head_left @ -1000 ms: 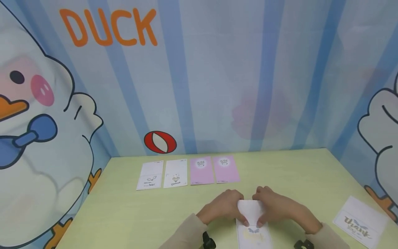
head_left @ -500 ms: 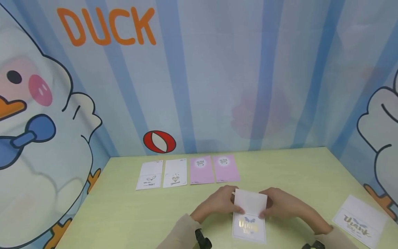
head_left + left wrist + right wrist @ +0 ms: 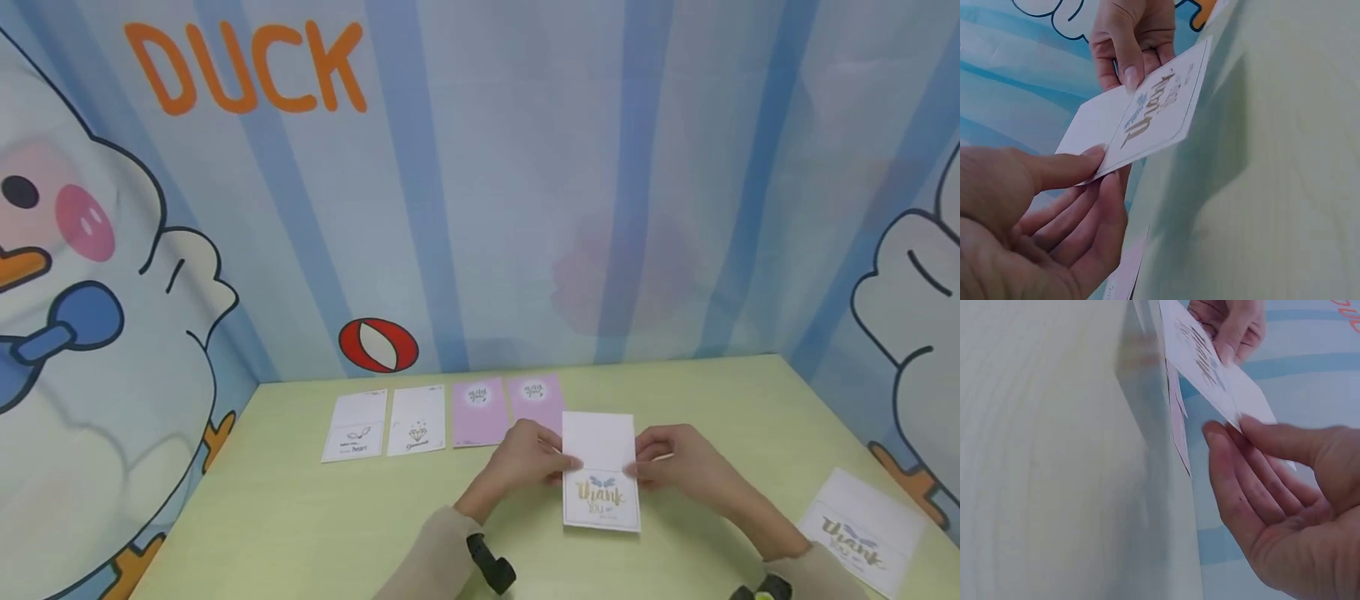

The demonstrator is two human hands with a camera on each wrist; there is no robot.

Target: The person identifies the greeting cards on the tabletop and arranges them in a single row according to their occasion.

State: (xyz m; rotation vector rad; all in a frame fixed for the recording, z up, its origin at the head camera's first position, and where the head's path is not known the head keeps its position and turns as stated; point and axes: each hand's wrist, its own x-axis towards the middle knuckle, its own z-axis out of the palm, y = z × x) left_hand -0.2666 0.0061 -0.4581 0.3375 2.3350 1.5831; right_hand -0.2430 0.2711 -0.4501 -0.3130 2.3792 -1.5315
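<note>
We see the left hand point(image 3: 522, 457) and right hand point(image 3: 681, 463) pinching opposite edges of a white thank-you card point(image 3: 600, 473), held between them above the table point(image 3: 337, 525). Uneven pulling, we judge, could bend it across its middle; a slackened pinch could drop it.

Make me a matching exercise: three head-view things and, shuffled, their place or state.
1. Person's left hand
2. White rectangular paper card with diamond print
3. Red-and-white oval print

A. On the blue striped backdrop
B. Pinching a white gold-lettered paper card by its left edge
C. On the yellow table, second from left in the far row

Pairs: 1-B; 2-C; 3-A
</note>
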